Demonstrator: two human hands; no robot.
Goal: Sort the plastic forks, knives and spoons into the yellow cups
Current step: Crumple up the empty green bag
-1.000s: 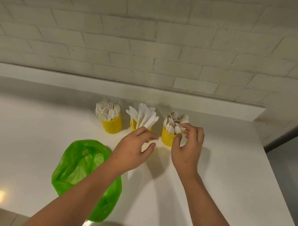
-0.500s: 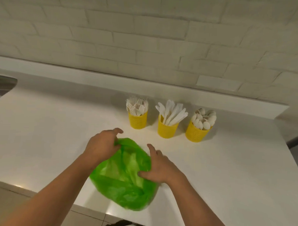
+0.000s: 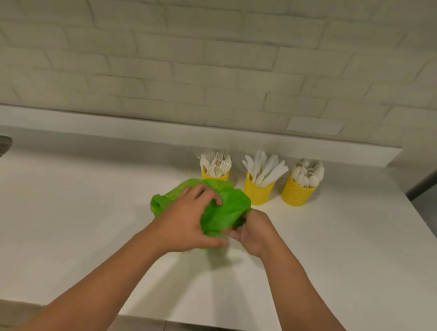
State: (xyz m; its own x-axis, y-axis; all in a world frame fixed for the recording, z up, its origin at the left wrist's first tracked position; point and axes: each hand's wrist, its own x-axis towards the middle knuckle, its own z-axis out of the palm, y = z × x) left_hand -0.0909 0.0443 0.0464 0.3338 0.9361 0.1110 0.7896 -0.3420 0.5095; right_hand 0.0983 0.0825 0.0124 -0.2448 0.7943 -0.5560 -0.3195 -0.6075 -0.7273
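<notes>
On the white tabletop we see our left hand with its fingers curled over a crumpled green plastic bag, gripping it from above. Our right hand holds the bag's near right edge, fingers tucked into the folds. Behind the bag, near the wall, three yellow cups stand in a row: the fork cup, partly hidden by the bag, with forks; the knife cup with knives; the spoon cup with spoons.

Thin crinkled green plastic bag; perforated yellow cup; smooth white counter
</notes>
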